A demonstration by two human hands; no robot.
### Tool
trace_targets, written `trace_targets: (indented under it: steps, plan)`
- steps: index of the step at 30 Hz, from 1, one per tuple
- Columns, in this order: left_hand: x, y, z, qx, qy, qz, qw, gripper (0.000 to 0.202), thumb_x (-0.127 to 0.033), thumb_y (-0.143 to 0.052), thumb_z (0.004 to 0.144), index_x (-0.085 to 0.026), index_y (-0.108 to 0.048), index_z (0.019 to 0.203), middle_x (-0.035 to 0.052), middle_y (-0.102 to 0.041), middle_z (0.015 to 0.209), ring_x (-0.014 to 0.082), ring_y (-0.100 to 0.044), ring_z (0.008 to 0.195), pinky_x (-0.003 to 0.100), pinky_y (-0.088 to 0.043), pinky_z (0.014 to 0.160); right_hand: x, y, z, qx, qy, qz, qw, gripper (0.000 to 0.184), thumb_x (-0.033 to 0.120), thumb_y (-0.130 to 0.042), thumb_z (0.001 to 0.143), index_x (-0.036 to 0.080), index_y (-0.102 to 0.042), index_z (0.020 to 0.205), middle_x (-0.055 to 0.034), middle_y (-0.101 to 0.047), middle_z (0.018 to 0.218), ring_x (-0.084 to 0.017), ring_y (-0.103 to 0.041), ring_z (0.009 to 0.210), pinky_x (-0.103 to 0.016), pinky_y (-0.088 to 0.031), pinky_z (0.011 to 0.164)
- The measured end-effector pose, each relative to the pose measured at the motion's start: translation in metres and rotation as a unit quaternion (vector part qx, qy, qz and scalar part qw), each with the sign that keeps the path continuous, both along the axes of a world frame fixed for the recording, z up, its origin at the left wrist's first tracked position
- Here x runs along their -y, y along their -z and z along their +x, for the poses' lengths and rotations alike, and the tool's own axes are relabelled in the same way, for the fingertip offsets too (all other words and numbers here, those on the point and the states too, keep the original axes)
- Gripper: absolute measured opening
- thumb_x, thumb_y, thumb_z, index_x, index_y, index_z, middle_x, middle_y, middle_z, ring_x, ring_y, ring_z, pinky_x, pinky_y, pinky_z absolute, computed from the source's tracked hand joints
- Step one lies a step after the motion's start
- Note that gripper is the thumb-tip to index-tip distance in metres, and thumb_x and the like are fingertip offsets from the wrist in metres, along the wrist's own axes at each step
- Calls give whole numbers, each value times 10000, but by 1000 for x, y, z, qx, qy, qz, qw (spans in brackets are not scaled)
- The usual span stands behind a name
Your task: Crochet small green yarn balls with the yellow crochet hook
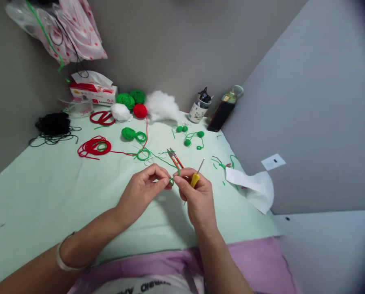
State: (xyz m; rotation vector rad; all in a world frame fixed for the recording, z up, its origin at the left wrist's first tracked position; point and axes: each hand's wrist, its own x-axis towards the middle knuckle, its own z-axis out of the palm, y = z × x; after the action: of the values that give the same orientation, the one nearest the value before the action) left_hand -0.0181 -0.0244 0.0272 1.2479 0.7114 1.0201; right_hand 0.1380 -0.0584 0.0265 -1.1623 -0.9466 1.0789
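Note:
My left hand [147,185] pinches a small loop of green yarn [171,182] between thumb and index finger. Close against it, my right hand [197,194] is closed, its thumb and index finger at the same loop. A crochet hook with a yellow handle [195,180] is tucked in my right hand, its metal end pointing up and away. From the fingers a green strand runs back over the table toward a green yarn ball [128,134]. Just beyond my fingertips lie thread snips [175,157] with orange handles, partly hidden by my right hand.
Red yarn [95,146], black yarn [53,124] and red-handled scissors [102,118] lie left. Behind are a tissue box [93,93], white stuffing [162,106], a pen cup [200,109] and a bottle [224,110]. Small green balls [187,142] and white paper [255,185] sit right.

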Motion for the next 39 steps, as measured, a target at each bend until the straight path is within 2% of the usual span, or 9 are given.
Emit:
trace_targets:
  steps: [6,12,15,19,21,28,34,37,39]
  plan:
    - [1,7,1,36,42,-65,996,166,-333,-715,943,-191,-674,866,11,-685,929,159,-689,902,310,-558,906,1,-3,-3,71,39,12,997,175,338,-819,797,197,-716,792,70,-499,578,-76,-344,516,-244,-283,495]
    - [3,3,4,84,69,-140,984,158,-279,-737,911,-184,-662,808,11,-717,932,150,-702,891,297,-560,908,4,-2,-5,241,93,104,960,38,194,-723,869,207,-705,838,23,-620,773,-88,-462,580,-243,-367,533]
    - [4,0,4,101,68,-159,980,171,-247,-742,893,-181,-640,773,11,-733,934,149,-703,890,289,-557,901,6,4,-5,331,102,181,921,104,128,-650,923,222,-689,900,4,-660,808,-118,-596,674,-236,-451,573]
    - [4,-2,3,104,56,-175,978,197,-225,-793,842,-180,-631,740,-26,-695,792,120,-681,812,239,-547,824,7,9,-5,458,120,286,833,216,70,-571,951,228,-692,1037,-47,-713,912,-148,-692,806,-242,-526,649]
    - [3,-3,3,104,52,-180,977,212,-235,-825,813,-178,-635,739,-34,-685,756,116,-672,784,233,-547,794,7,9,-4,475,121,286,824,234,64,-568,946,233,-693,1049,-49,-710,913,-151,-697,802,-244,-528,630]
    - [1,0,6,97,23,-206,974,298,-245,-883,746,-180,-592,751,-42,-694,710,123,-693,719,254,-563,741,8,2,-3,402,88,247,877,180,63,-626,917,217,-698,975,-23,-664,865,-136,-640,753,-251,-498,630]
    - [1,1,3,95,47,-219,970,290,-240,-859,776,-190,-633,951,-20,-736,804,134,-715,760,277,-568,789,6,-4,-3,277,56,132,950,57,221,-707,903,220,-722,847,1,-656,776,-127,-517,647,-268,-417,588]
    - [0,1,1,80,41,-229,969,259,-236,-838,802,-186,-659,984,-27,-717,827,118,-711,765,256,-547,804,5,-6,1,135,61,55,987,207,386,-635,968,223,-748,910,6,-641,778,-97,-415,554,-264,-352,529]
    - [-2,1,0,75,31,-231,970,247,-236,-833,811,-190,-669,990,-32,-704,825,115,-706,771,247,-538,801,5,-7,6,66,59,33,996,362,471,-514,1022,225,-763,930,-16,-663,819,-107,-443,570,-273,-383,551]
